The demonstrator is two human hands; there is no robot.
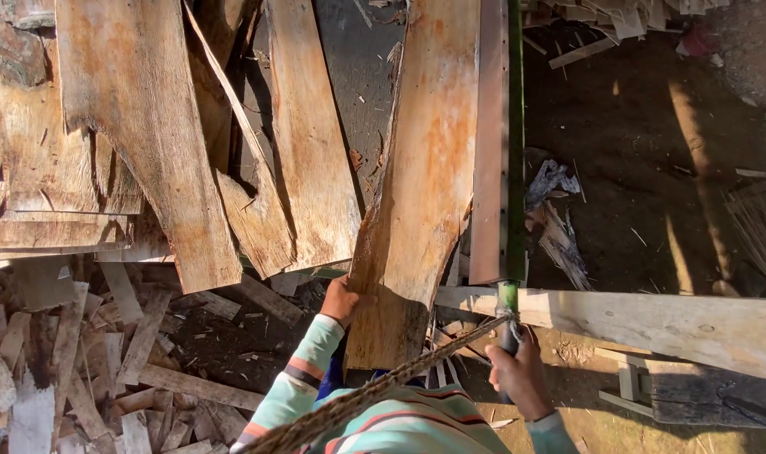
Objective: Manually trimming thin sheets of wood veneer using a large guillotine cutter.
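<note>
One long plank runs far from the left hand gripping its near left edge, while the right hand is closed round one green pole.

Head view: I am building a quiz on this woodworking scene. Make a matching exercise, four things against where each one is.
Things:
1. left hand
2. right hand
3. braided rope
4. heap of small offcuts

Places:
A. tied round the green handle, running down toward the person
B. gripping the edge of the long upright plank
C. on the ground at lower left
D. wrapped round the dark lower end of the green handle

Pairs: 1-B, 2-D, 3-A, 4-C
</note>
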